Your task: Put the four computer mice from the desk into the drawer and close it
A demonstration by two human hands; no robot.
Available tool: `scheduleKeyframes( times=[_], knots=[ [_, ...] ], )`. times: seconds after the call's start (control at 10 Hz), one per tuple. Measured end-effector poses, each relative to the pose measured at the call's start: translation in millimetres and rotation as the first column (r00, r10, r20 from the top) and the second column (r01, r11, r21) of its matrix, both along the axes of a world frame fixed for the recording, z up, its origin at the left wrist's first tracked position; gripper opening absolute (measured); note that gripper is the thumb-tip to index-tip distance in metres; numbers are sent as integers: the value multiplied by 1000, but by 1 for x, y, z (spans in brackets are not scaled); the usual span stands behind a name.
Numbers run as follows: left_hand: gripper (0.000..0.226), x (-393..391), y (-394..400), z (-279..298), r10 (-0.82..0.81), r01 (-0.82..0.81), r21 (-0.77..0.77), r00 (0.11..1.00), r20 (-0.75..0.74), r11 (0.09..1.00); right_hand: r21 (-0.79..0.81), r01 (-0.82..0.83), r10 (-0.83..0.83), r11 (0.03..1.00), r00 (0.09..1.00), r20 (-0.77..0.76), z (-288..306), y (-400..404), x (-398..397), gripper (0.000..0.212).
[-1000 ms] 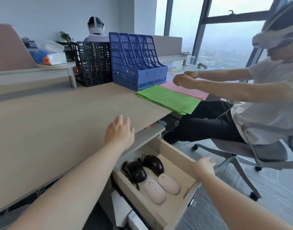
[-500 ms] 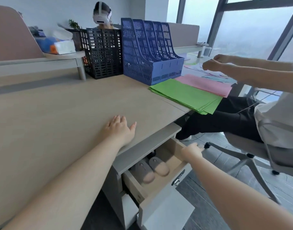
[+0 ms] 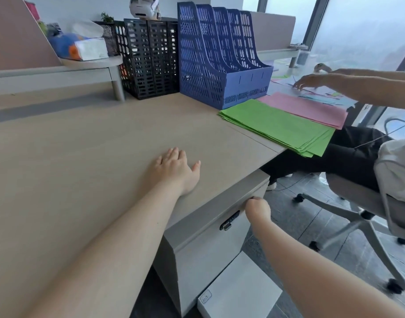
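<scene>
We see the drawer (image 3: 220, 228) shut flush at 5 o'clock, its contents hidden. Right hand (image 3: 257, 208), fingers curled, presses its front; left hand (image 3: 175, 169) lies flat, fingers spread, on the desk (image 3: 82, 157).

On desk (image 3: 82, 145): 2 file racks, 1 blue (image 3: 222, 58) and 1 black (image 3: 151, 56), both at far edge. 2 paper stacks near right edge: 1 green (image 3: 277, 125), 1 pink (image 3: 307, 109). 1 tissue box (image 3: 82, 48) on the shelf at far-left corner. 1 drawer (image 3: 210, 239), shut. No mice in view.
</scene>
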State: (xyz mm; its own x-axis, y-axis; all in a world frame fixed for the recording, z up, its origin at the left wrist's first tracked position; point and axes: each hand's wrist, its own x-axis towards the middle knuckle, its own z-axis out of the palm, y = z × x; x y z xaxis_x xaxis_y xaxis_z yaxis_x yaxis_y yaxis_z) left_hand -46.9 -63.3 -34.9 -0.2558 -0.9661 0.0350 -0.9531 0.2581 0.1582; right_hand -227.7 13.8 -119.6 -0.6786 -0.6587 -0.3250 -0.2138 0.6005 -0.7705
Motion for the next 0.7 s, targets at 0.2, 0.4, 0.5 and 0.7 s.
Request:
scheduleKeyframes(
  times=[0.2, 0.4, 0.5, 0.7],
  knots=[
    [71, 0, 0, 0, -2, 2, 10, 1000, 4, 1000, 97, -33, 34, 995, 999, -15, -5, -10, -11, 24],
    [70, 0, 0, -1, 0, 0, 4, 1000, -8, 1000, 194, -213, 230, 958, 971, -69, -1, -6, -18, 39],
    [69, 0, 2, 0, -7, 7, 0, 1000, -7, 1000, 212, -281, 313, 936, 940, -135, 6, 0, -24, 50],
    [64, 1, 10, 0, -27, 26, -21, 999, -43, 999, 463, -385, 495, 799, 857, -141, 15, 19, -16, 39]
  ],
)
